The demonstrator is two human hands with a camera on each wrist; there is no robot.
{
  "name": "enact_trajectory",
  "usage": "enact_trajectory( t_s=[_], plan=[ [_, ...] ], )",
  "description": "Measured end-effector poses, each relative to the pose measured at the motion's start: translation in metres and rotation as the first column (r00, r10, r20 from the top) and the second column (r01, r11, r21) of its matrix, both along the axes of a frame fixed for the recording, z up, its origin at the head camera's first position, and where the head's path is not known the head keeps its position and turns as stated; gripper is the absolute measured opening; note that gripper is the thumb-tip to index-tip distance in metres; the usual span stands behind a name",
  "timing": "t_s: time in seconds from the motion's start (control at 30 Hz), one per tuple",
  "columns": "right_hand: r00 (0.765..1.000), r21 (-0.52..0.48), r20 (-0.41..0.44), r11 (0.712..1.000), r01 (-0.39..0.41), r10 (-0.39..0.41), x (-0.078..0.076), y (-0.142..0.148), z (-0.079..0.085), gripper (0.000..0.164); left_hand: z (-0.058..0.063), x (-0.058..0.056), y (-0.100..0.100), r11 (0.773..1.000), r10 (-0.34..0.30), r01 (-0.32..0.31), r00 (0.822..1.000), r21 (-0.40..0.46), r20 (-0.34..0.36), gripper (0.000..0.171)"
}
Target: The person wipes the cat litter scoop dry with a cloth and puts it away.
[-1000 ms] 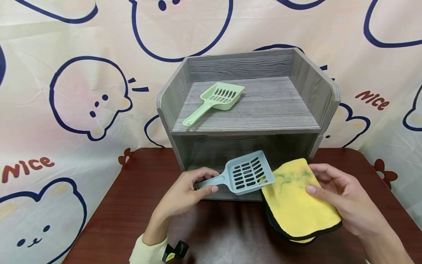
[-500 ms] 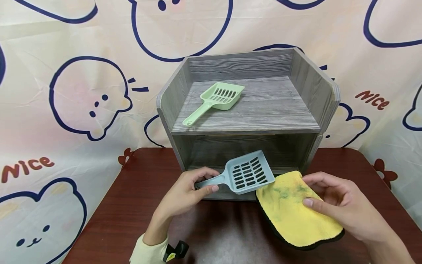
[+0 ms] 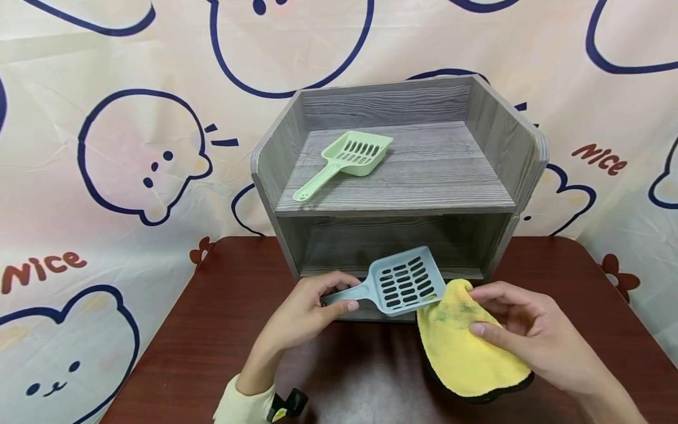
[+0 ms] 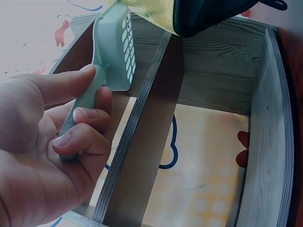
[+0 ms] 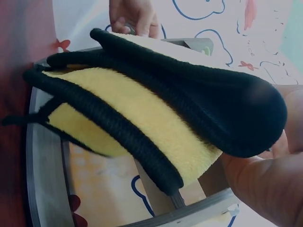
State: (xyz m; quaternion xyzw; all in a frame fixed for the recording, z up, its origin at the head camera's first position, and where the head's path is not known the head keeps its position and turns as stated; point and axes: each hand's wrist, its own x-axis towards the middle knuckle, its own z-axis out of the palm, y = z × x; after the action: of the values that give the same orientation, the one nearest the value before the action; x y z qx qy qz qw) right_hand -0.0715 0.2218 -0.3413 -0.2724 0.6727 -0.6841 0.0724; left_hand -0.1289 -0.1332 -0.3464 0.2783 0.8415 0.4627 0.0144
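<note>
A pale blue slotted litter scoop [image 3: 405,281] is held by its handle in my left hand [image 3: 312,309], the scoop's head pointing right. In the left wrist view the fingers curl round the handle of the scoop [image 4: 113,52]. My right hand [image 3: 535,335] pinches a folded yellow cloth [image 3: 466,353] with black edging and dark green stains. The upper fold of the cloth touches the right edge of the scoop's head. In the right wrist view the layered cloth [image 5: 137,109] covers much of the scene, and the scoop is mostly hidden behind it.
A grey wood-grain two-tier shelf [image 3: 418,171] stands on the dark red table [image 3: 228,306] behind both hands. On its upper tier lies a light green slotted scoop [image 3: 357,153]. A printed cloth backdrop [image 3: 159,59] hangs behind and at the sides.
The right hand has moved left and slightly down with the cloth, which now bunches against the scoop's edge. The left hand and blue scoop have shifted slightly right.
</note>
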Motion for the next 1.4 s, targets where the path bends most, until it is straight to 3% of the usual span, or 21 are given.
enact_trajectory(
  t_s=[0.37, 0.6, 0.83, 1.13, 1.4],
  plan=[
    [0.99, 0.032, -0.006, 0.989, 0.143, -0.143, 0.003, -0.022, -0.005, 0.037, 0.0, 0.0, 0.009, 1.0, 0.022, -0.023, 0.999, -0.011, -0.041, 0.022],
    [0.996, 0.011, 0.005, 0.996, 0.09, -0.09, 0.003, -0.039, -0.013, 0.037, 0.0, 0.0, 0.019, 1.0, 0.023, -0.023, 0.999, -0.014, -0.027, 0.022],
    [0.995, 0.02, 0.014, 0.995, 0.094, -0.094, 0.003, -0.044, -0.016, 0.038, -0.001, -0.002, 0.027, 1.0, 0.009, -0.01, 0.999, -0.019, -0.043, 0.022],
    [0.995, 0.019, -0.006, 0.995, 0.102, -0.102, 0.002, -0.036, -0.01, 0.038, -0.002, -0.004, 0.015, 1.0, 0.02, -0.02, 1.0, -0.022, -0.016, 0.022],
    [0.987, -0.001, -0.014, 0.987, 0.16, -0.16, 0.001, -0.019, -0.001, 0.038, 0.002, -0.008, 0.0, 1.0, 0.008, -0.008, 1.0, 0.008, 0.011, 0.021]
  ],
)
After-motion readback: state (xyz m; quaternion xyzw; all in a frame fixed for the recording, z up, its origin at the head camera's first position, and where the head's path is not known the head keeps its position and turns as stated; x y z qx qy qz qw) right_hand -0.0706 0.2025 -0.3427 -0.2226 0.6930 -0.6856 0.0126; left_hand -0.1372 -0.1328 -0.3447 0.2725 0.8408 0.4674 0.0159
